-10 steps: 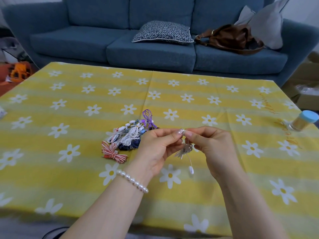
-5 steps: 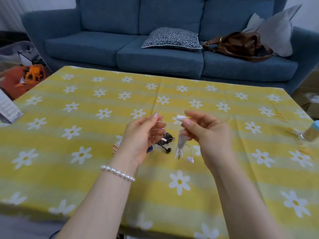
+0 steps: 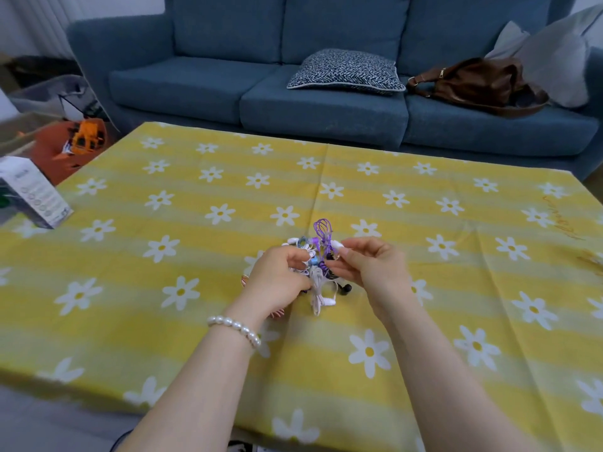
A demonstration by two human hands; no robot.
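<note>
Only the head view to go on here. The person has both hands in the middle of the yellow daisy tablecloth (image 3: pixel 195 256), working at an earphone tangle (image 3: pixel 314 261) that sits on the cloth right between them. The left hand (image 3: pixel 280 275) has its fingers curled round the near-left side of the tangle and grips it. The right hand (image 3: pixel 372 265) pinches a white earbud (image 3: pixel 337 245) between thumb and forefinger, and the rest of its fingers are loosely bent. Progress-wise it looks early-ish: one white cord bundle (image 3: pixel 317 287) is wound up neat and hangs at the near edge of the tangle, with a purple cord loop (image 3: pixel 323 227) sticking up at the far side, but most of the pile looks like a knot of thin rubbery wires in white, purple, blue and black, so plenty of sorting is left. A glossy black earbud (image 3: pixel 346 288) pokes out near the right wrist. The buds are small, smooth, rounded plastic and the cords are skinny and floppy, so they snag easily. The cloth is soft cotton-looking with creases. A pearl bracelet (image 3: pixel 235 326) sits on the left wrist. At the far side there's a blue fabric sofa (image 3: pixel 195 86) with a woven patterned cushion (image 3: pixel 346 71) and a slouchy brown leather bag (image 3: pixel 479 83). A white cardboard box (image 3: pixel 36 197) is at the left edge, with an orange toy truck (image 3: pixel 86 137) beyond it.
</note>
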